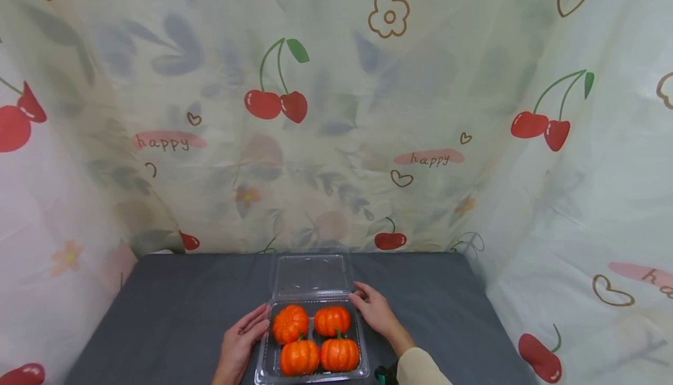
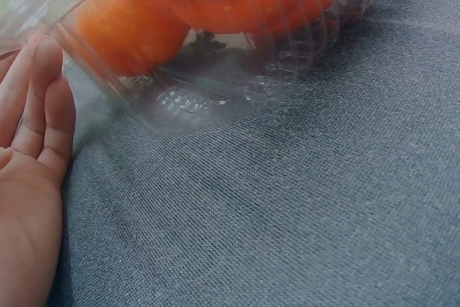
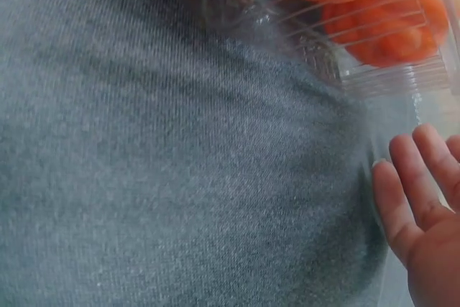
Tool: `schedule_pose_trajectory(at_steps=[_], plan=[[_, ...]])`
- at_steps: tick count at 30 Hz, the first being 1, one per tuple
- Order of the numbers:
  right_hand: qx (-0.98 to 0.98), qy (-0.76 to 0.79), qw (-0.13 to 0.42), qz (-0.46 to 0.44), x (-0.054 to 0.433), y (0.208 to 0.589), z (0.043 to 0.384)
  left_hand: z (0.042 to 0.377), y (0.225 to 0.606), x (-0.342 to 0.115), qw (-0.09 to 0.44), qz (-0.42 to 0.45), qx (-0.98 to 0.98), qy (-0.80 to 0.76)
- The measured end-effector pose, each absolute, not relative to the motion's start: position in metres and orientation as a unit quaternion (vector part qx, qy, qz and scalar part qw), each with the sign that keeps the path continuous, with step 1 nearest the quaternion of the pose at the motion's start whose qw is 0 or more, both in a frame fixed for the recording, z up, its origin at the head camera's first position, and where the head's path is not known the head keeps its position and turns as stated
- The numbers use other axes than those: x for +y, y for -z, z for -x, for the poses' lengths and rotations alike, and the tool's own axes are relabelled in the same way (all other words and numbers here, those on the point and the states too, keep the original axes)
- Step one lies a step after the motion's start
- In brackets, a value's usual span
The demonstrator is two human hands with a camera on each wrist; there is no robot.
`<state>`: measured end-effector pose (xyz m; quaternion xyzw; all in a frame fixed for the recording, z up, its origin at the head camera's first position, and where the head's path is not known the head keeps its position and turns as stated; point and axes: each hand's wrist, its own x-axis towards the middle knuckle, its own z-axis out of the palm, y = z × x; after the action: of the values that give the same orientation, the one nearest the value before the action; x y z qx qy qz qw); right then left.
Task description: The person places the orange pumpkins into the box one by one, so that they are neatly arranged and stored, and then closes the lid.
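Observation:
A clear plastic clamshell box (image 1: 364,347) lies with its lid (image 1: 312,277) folded back, away from me. Several small orange pumpkins sit in its base, among them a ribbed one (image 1: 291,325) at the back left and another (image 1: 339,354) at the front right. My left hand (image 1: 239,341) rests its fingertips along the box's left wall, fingers nearly straight. By the back right corner, near the hinge, is my right hand (image 1: 375,309) with fingers extended. In the right wrist view, its fingers (image 3: 402,177) spread beside the box's ribbed wall.
The box stands on a table with a dark grey cloth (image 1: 420,297). A pale curtain (image 1: 336,139) printed with cherries and flowers hangs behind the table and along both sides. A light sleeve (image 1: 420,367) covers my right forearm, a dark band at its wrist.

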<state>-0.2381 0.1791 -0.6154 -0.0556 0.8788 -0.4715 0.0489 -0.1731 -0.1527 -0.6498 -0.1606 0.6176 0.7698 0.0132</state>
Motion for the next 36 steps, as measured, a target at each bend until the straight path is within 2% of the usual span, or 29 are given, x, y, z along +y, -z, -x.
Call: schedule_pose_trajectory(at_steps=[15, 28, 36], plan=[[0.844, 0.529, 0.057, 0.063, 0.177, 0.611, 0.240, 0.172, 0.652, -0.154, 0.003, 0.160, 0.616, -0.771], [0.831, 0.551, 0.031, 0.073, 0.177, 0.604, 0.246, 0.170, 0.651, -0.151, -0.010, 0.146, 0.613, -0.777], [0.826, 0.560, 0.020, 0.060, 0.174, 0.598, 0.244, 0.173, 0.650, -0.151, -0.002, 0.169, 0.619, -0.767]])
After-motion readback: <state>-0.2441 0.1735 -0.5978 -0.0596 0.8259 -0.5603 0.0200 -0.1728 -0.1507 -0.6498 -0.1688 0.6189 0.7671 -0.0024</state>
